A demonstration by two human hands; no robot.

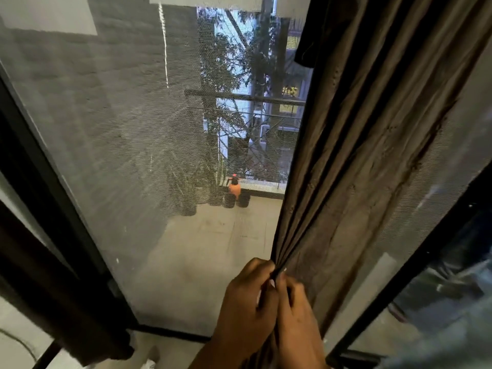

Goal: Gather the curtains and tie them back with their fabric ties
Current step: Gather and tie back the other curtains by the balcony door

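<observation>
A brown curtain [372, 145] hangs on the right side of the screened door, drawn into vertical folds. My left hand [247, 302] and my right hand [298, 310] meet low in the view and both pinch the curtain's gathered left edge between fingers and thumb. A second dark curtain [53, 275] hangs at the left edge, its hem near the floor. A dark strip of fabric [308, 35] hangs at the top beside the brown curtain; whether it is a tie I cannot tell.
A mesh screen [149, 145] fills the door opening between black frames [32, 155]. Beyond it lies a balcony with several dark plant pots [213, 201], an orange spray bottle [234, 188] and a railing. A glass panel [439, 288] stands at the right.
</observation>
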